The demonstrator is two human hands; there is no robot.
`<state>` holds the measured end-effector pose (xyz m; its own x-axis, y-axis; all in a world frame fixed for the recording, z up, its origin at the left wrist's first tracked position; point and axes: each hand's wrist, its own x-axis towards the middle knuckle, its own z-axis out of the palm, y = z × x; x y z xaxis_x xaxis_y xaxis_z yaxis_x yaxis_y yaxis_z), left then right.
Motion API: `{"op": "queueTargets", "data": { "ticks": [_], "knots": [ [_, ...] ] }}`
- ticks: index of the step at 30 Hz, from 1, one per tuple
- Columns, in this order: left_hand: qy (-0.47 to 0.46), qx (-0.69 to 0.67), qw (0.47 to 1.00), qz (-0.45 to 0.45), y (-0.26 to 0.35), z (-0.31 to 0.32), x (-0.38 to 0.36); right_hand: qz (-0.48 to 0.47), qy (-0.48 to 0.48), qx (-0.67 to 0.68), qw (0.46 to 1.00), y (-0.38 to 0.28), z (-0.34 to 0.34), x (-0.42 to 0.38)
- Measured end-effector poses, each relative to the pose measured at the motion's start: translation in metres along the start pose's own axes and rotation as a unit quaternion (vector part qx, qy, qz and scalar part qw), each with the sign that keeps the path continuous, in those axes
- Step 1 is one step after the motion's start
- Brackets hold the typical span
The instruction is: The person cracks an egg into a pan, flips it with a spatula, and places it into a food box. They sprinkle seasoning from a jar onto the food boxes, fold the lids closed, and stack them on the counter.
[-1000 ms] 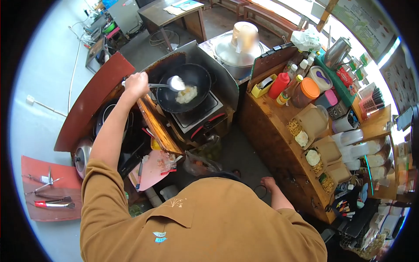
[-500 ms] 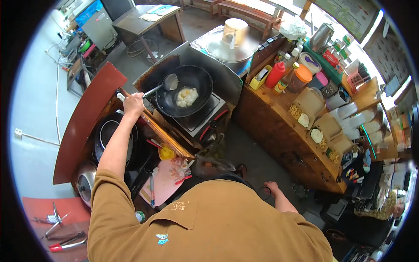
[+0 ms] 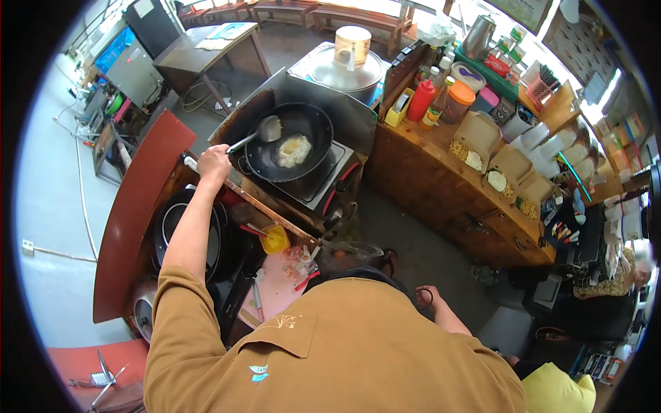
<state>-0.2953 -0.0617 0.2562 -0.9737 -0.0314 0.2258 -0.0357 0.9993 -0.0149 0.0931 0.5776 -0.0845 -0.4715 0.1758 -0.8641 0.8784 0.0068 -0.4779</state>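
My left hand [image 3: 214, 165] is wrapped round the handle of a metal spatula [image 3: 269, 129], whose blade is inside a black wok [image 3: 320, 148]. A whitish-yellow fried egg [image 3: 294, 151] lies in the wok, to the right of the blade and apart from it. The wok sits on a stove [image 3: 332, 180] with a metal shield around its back. My right hand [image 3: 427, 297] hangs low at my right side, its fingers curled around a thin dark loop. Whether the loop is part of something larger is hidden.
At the right, a wooden counter [image 3: 441, 148] bears a red squeeze bottle [image 3: 421, 101], an orange-lidded jar [image 3: 457, 102] and open food boxes [image 3: 509, 169]. A large lidded pot [image 3: 348, 72] stands behind the stove. A pink board [image 3: 275, 292] and yellow container [image 3: 275, 239] are near my left.
The view has turned and shifted slightly. The spatula and my left hand remain almost as they were over the wok. A yellow cushion-like thing has come into view at the lower right.
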Motion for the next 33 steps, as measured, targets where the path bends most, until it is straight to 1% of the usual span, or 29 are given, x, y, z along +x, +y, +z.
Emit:
{"op": "queueTargets", "data": {
  "ticks": [2,4,6,8,10,12,13,14,15,16,17,19,20,22,24,26,29,32,33],
  "knots": [
    [0.014,0.008,1.0,-0.012,-0.01,0.003,-0.002,-0.013,0.015,-0.007,1.0,0.001,0.004,-0.013],
    [-0.002,0.01,1.0,-0.007,-0.006,0.0,-0.006,0.023,-0.004,-0.035,0.999,0.009,0.001,-0.016],
    [0.007,-0.003,1.0,0.006,-0.004,-0.001,-0.009,0.018,-0.004,-0.014,1.0,0.015,0.003,-0.023],
    [0.004,-0.009,1.0,0.005,-0.005,-0.005,-0.009,0.029,0.011,-0.028,0.999,0.013,0.003,-0.028],
    [0.018,0.017,1.0,-0.005,-0.009,-0.009,-0.011,0.019,0.016,0.008,1.0,0.011,0.005,-0.029],
    [0.002,0.027,1.0,-0.008,-0.005,-0.015,-0.016,0.01,-0.006,-0.032,0.999,0.008,0.001,-0.026],
    [-0.004,0.017,1.0,-0.001,-0.004,-0.016,-0.018,0.001,-0.028,0.002,1.0,0.008,0.001,-0.022],
    [-0.009,0.007,1.0,0.005,-0.003,-0.018,-0.02,0.002,-0.029,0.004,1.0,0.01,0.003,-0.019],
    [-0.01,0.008,1.0,0.008,-0.005,-0.017,-0.019,0.001,-0.001,-0.002,1.0,0.005,0.006,-0.019],
    [-0.006,0.013,1.0,-0.013,-0.007,-0.018,-0.018,0.0,0.027,-0.006,1.0,0.0,0.007,-0.02],
    [-0.002,0.018,0.999,-0.033,-0.008,-0.017,-0.017,0.001,0.028,-0.004,1.0,-0.003,0.009,-0.022],
    [-0.005,0.015,1.0,-0.025,-0.008,-0.016,-0.018,-0.006,-0.006,-0.007,1.0,-0.004,0.008,-0.016],
    [-0.008,0.014,1.0,-0.02,-0.009,-0.015,-0.02,-0.006,-0.007,-0.007,1.0,-0.003,0.009,-0.014],
    [-0.022,0.01,1.0,-0.004,-0.006,-0.018,-0.022,-0.028,0.025,-0.062,0.997,-0.005,0.013,-0.014],
    [-0.014,-0.009,0.999,-0.049,0.0,-0.024,-0.023,-0.017,0.027,-0.058,0.998,-0.006,0.012,-0.013],
    [-0.026,0.014,0.998,-0.057,0.001,-0.027,-0.021,-0.004,0.029,-0.052,0.998,-0.001,0.012,-0.013],
    [-0.048,0.033,0.997,-0.043,0.004,-0.03,-0.023,-0.009,0.034,-0.069,0.997,-0.004,0.013,-0.019],
    [-0.068,0.037,0.997,-0.026,0.012,-0.04,-0.021,0.005,0.024,-0.072,0.997,0.009,0.008,-0.015],
    [-0.083,0.065,0.994,-0.033,0.014,-0.044,-0.017,-0.005,0.017,-0.076,0.997,0.012,0.007,-0.014]
  ]
}}
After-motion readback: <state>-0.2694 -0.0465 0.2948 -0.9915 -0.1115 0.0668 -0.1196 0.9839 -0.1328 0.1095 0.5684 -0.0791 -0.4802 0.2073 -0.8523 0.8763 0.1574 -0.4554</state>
